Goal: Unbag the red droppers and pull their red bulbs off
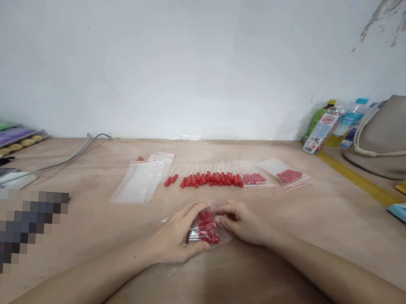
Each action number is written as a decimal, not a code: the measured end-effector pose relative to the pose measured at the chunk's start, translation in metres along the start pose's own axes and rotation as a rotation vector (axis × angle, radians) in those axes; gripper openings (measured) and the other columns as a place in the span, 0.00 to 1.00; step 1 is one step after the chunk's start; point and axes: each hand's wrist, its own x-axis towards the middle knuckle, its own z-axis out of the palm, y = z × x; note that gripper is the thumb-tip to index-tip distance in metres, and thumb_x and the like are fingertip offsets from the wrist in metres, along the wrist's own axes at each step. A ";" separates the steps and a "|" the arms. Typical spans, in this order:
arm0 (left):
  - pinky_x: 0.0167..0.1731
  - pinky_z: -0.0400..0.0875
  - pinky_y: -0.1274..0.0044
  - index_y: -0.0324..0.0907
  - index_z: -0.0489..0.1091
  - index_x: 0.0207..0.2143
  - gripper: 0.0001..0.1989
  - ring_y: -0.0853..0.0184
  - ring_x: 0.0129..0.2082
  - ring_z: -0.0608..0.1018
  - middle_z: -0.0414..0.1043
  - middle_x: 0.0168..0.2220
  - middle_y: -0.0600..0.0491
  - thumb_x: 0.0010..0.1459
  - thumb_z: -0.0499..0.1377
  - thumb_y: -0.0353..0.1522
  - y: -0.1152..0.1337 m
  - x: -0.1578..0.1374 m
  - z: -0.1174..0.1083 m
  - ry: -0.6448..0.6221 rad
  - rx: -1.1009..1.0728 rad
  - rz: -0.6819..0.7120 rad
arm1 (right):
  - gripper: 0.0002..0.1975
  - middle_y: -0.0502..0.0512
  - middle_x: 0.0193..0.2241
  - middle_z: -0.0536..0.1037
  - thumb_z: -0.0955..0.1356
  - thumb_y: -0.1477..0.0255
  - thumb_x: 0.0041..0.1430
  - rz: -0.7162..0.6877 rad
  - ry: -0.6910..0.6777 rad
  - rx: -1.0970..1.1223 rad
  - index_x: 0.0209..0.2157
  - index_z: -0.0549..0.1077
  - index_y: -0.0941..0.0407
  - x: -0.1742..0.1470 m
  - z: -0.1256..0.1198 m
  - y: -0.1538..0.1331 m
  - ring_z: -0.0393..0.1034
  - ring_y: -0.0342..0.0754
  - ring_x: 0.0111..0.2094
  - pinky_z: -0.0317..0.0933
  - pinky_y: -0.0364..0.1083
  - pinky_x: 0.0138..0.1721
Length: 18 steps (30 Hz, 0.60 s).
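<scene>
A clear zip bag [223, 237] lies on its side near the table's front, with several red-tipped sticks [207, 228] inside. My left hand [179, 236] is closed around the bag's left part, thumb below and fingers above. At the bag's right, zip-strip end, my right hand [241, 222] pinches the edge with curled fingers. Beyond the hands lies a row of loose red-tipped sticks [211, 178], red ends toward me. Two filled zip bags [255, 180] rest to the right of that row. On its left are flat, unfilled zip bags [136, 182].
Against the wall at the right stand several drink bottles [320, 132] beside a beige hat [395, 137]. Yellow tape [357, 179] runs along the table there. A grey cable [74, 154] and coloured packets [9, 141] lie at the left. The wall closes off the back.
</scene>
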 end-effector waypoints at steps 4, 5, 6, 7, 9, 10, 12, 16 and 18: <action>0.50 0.63 0.66 0.44 0.46 0.56 0.32 0.59 0.52 0.64 0.58 0.54 0.44 0.53 0.57 0.37 -0.005 0.004 0.003 0.041 0.005 0.066 | 0.12 0.52 0.33 0.74 0.60 0.67 0.59 -0.049 -0.085 0.069 0.35 0.73 0.57 0.002 -0.005 -0.004 0.66 0.46 0.35 0.59 0.45 0.39; 0.50 0.63 0.67 0.44 0.46 0.56 0.32 0.60 0.52 0.64 0.58 0.54 0.44 0.53 0.57 0.37 -0.005 0.005 0.002 0.047 0.006 0.073 | 0.13 0.52 0.33 0.73 0.60 0.66 0.59 -0.039 -0.106 0.103 0.35 0.72 0.57 0.003 -0.006 -0.004 0.65 0.46 0.35 0.59 0.45 0.39; 0.50 0.62 0.67 0.43 0.47 0.56 0.32 0.60 0.52 0.64 0.58 0.54 0.44 0.53 0.57 0.37 -0.006 0.005 0.002 0.054 0.005 0.076 | 0.13 0.52 0.32 0.72 0.60 0.65 0.59 -0.021 -0.125 0.151 0.35 0.71 0.57 0.003 -0.006 -0.004 0.65 0.46 0.35 0.59 0.45 0.39; 0.50 0.62 0.67 0.43 0.47 0.56 0.31 0.60 0.52 0.64 0.58 0.54 0.44 0.53 0.57 0.37 -0.006 0.005 0.002 0.059 0.003 0.076 | 0.13 0.52 0.32 0.71 0.60 0.63 0.58 0.001 -0.141 0.215 0.35 0.70 0.57 0.003 -0.006 -0.004 0.65 0.45 0.35 0.59 0.44 0.39; 0.51 0.62 0.68 0.43 0.48 0.56 0.31 0.60 0.53 0.64 0.57 0.54 0.44 0.52 0.57 0.37 -0.006 0.006 0.002 0.060 -0.008 0.074 | 0.14 0.51 0.31 0.70 0.62 0.61 0.57 0.050 -0.174 0.378 0.36 0.68 0.58 0.003 -0.006 -0.004 0.64 0.43 0.33 0.59 0.43 0.36; 0.51 0.61 0.68 0.43 0.48 0.56 0.31 0.60 0.53 0.64 0.57 0.54 0.44 0.52 0.58 0.37 -0.006 0.006 0.002 0.056 -0.016 0.075 | 0.15 0.51 0.31 0.70 0.63 0.60 0.56 0.067 -0.195 0.457 0.37 0.67 0.58 0.003 -0.006 -0.004 0.64 0.43 0.32 0.59 0.43 0.35; 0.52 0.61 0.68 0.43 0.49 0.56 0.31 0.60 0.53 0.63 0.57 0.54 0.45 0.52 0.58 0.36 -0.006 0.006 0.002 0.044 -0.033 0.081 | 0.18 0.51 0.31 0.70 0.66 0.60 0.52 0.087 -0.244 0.575 0.39 0.66 0.58 0.003 -0.004 -0.005 0.64 0.41 0.31 0.59 0.42 0.34; 0.52 0.61 0.68 0.43 0.50 0.55 0.31 0.60 0.53 0.63 0.56 0.54 0.45 0.51 0.58 0.35 -0.006 0.009 0.003 0.044 -0.060 0.112 | 0.20 0.49 0.28 0.70 0.71 0.67 0.46 0.105 -0.260 0.572 0.41 0.68 0.59 0.004 -0.001 -0.009 0.62 0.39 0.26 0.58 0.40 0.29; 0.52 0.61 0.67 0.43 0.51 0.55 0.31 0.60 0.53 0.63 0.56 0.54 0.44 0.50 0.59 0.36 -0.006 0.010 0.003 0.050 -0.059 0.118 | 0.17 0.49 0.27 0.71 0.70 0.70 0.47 0.107 -0.245 0.557 0.40 0.69 0.60 0.005 0.001 -0.010 0.62 0.38 0.25 0.57 0.40 0.28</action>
